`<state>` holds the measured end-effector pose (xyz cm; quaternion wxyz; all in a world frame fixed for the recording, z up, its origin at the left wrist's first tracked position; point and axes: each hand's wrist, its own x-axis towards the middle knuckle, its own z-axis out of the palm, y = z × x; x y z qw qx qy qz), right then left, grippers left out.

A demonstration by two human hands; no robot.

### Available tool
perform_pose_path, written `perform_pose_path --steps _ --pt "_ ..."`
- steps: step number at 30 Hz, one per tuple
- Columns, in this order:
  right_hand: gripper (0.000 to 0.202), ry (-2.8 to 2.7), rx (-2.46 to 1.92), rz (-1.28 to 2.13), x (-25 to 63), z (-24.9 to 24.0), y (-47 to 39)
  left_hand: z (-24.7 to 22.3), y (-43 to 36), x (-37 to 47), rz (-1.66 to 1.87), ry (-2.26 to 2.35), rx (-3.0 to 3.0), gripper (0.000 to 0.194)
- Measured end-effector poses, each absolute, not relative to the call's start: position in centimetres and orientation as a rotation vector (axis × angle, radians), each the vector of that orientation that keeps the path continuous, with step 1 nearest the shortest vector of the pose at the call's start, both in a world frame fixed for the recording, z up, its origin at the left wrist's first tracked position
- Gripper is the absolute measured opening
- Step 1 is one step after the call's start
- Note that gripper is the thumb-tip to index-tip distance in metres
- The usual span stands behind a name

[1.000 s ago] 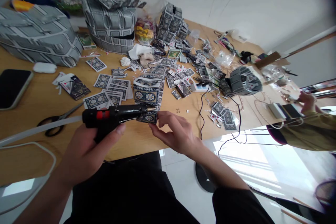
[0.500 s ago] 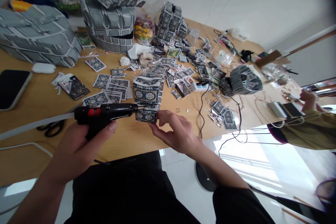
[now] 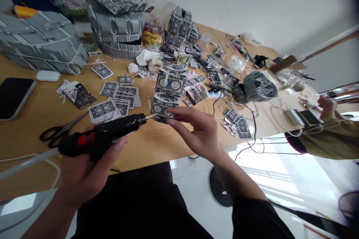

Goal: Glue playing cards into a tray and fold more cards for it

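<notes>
A black glue gun (image 3: 112, 130) with a red part and a white glue stick at its rear is gripped in my left hand (image 3: 89, 171). Its metal nozzle points right, at the lower left edge of a folded piece made of patterned playing cards (image 3: 168, 86). My right hand (image 3: 196, 130) pinches that card piece by its lower right corner, thumb below and fingers behind the edge. Both hands are above the front of the wooden table (image 3: 146, 145). Whether the nozzle touches the cards cannot be told.
Scissors (image 3: 60, 130), loose cards (image 3: 103, 110), a phone (image 3: 15, 95) and a white case (image 3: 48, 75) lie left. Woven grey bags (image 3: 42, 41) stand behind. Card scraps, black cables and a round woven piece (image 3: 260, 86) are right; another person's hand (image 3: 327, 108) is far right.
The card piece has tilted and moved up and right with my right hand. The glue gun has tipped, its rear end lower and further left, and more of the scissors shows.
</notes>
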<state>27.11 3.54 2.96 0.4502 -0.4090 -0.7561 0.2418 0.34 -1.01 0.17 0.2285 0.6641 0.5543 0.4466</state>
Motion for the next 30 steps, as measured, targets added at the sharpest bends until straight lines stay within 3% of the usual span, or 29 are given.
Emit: perform_pose_path --steps 9,30 --pt "0.022 -1.669 -1.019 0.733 27.7 3.3 4.5 -1.8 -0.4 2.4 1.16 1.399 1.913 0.016" --pt "0.025 -1.592 -1.044 0.723 27.6 3.2 4.3 -1.6 0.8 4.7 1.263 1.23 1.987 0.006"
